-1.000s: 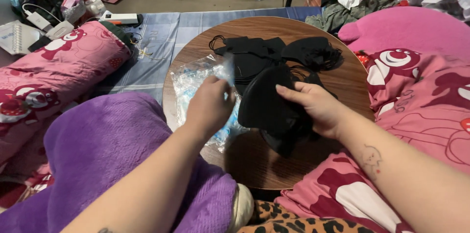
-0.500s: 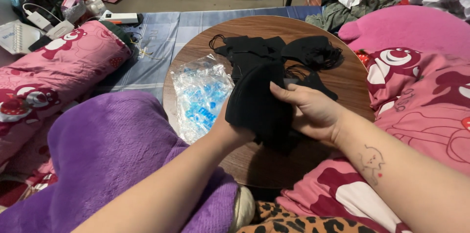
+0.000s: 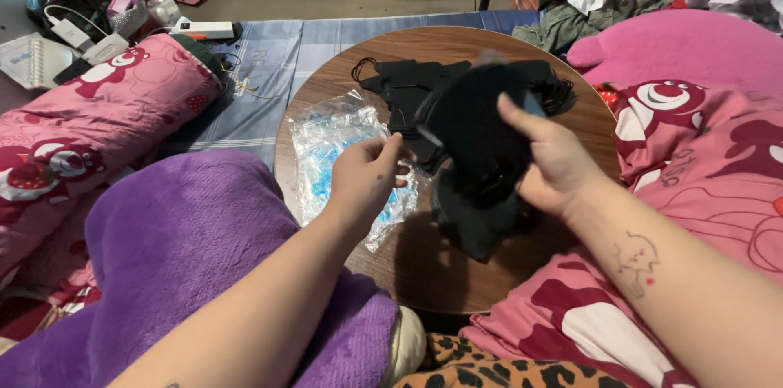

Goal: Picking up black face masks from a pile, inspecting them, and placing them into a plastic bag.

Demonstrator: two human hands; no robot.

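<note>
My right hand (image 3: 548, 161) grips a bundle of black fabric masks (image 3: 477, 143), lifted above the round wooden table (image 3: 408, 266). My left hand (image 3: 369, 177) hovers just left of the bundle, its fingertips pinching a thin black strap at the bundle's edge. More black masks with ear loops (image 3: 408, 86) lie in a pile at the table's far side. A clear crinkled plastic bag with blue print (image 3: 334, 151) lies flat on the table under my left hand.
A purple blanket (image 3: 179, 257) covers my lap at the left. Pink cartoon-print bedding (image 3: 90, 127) lies left, and pink cushions (image 3: 693, 53) right. A blue striped mat (image 3: 269, 70), chargers, a notebook, shoes and heaped clothes lie beyond the table.
My right hand has raised the black bundle and turned it upright. My left hand left the plastic bag, went to the bundle, and now pinches its edge.
</note>
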